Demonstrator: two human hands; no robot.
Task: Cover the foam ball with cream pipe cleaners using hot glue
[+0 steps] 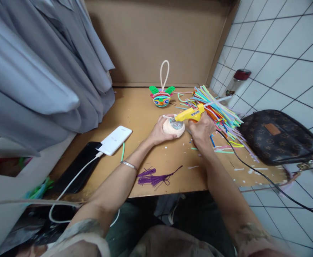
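Observation:
My left hand [159,130] is wrapped round a cream-coloured ball [174,134] that has a greyish patch on its upper side. A yellow hot glue gun [190,113] is gripped in my right hand [202,129]. Its nozzle meets or nearly meets the grey patch; I cannot tell which. A pale glue stick [218,101] sticks out of the gun's back. Beyond my hands stands a colourful animal-head ornament [162,101] with green ears and a white loop [161,76]. Purple tassels [155,178] lie between my forearms.
Many coloured pipe cleaners [218,110] are heaped at the right, beside a dark patterned bag [277,137]. A jar with a red lid [238,80] stands against the tiles. At the left lie a white power bank [116,140] and a black phone [78,167]. A black cord [253,167] crosses the right side.

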